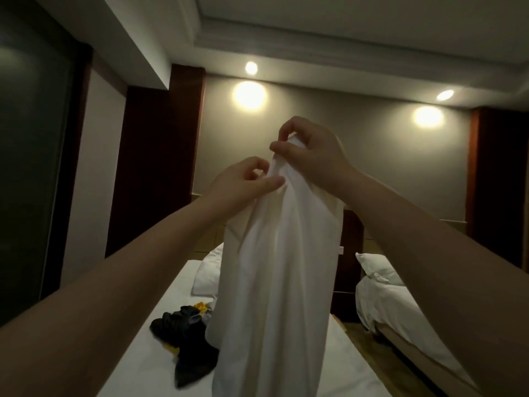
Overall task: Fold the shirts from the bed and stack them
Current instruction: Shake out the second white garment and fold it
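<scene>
Both hands pinch a white shirt (274, 267) at its top, left hand (243, 184) just below right hand (312, 156); it hangs above the bed (160, 353), dark clothes (186, 336) heaped near its left edge.

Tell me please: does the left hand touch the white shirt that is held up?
Touching. The head view shows the left hand pinching the white shirt near its top edge, with the thumb pressed against the cloth.
</scene>
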